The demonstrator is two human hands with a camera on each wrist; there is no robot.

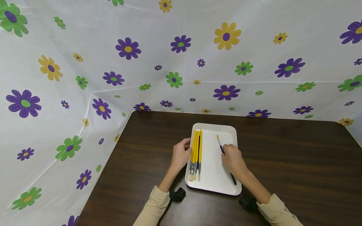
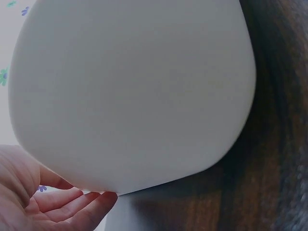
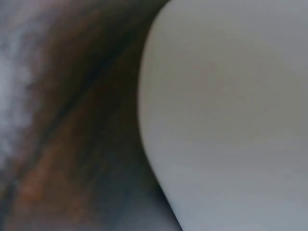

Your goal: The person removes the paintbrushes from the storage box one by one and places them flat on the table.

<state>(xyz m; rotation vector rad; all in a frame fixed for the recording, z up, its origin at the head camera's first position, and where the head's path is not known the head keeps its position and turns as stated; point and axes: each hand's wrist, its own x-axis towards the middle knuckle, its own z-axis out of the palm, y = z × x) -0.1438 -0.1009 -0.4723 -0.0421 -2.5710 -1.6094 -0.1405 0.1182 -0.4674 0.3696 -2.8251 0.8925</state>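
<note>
A white tray (image 1: 210, 187) lies on the dark table. Along its left side, several yellow-handled paintbrushes (image 1: 196, 147) lie side by side, bristles towards me, with a dark handle among them. My left hand (image 1: 181, 155) grips the tray's left rim; in the left wrist view the fingertips (image 2: 109, 198) are right at the edge of the tray (image 2: 139, 96). Over the tray's right half, my right hand (image 1: 233, 158) pinches a dark-handled paintbrush (image 1: 233, 179), its yellowish tip pointing away from me. The right wrist view shows only the tray (image 3: 226, 106) and a blurred table, no fingers.
The brown wooden table (image 1: 297, 157) extends to both sides of the tray. A white flowered cloth (image 1: 181, 28) hangs behind it and at the left. Black wrist devices (image 1: 177, 194) sit below both hands.
</note>
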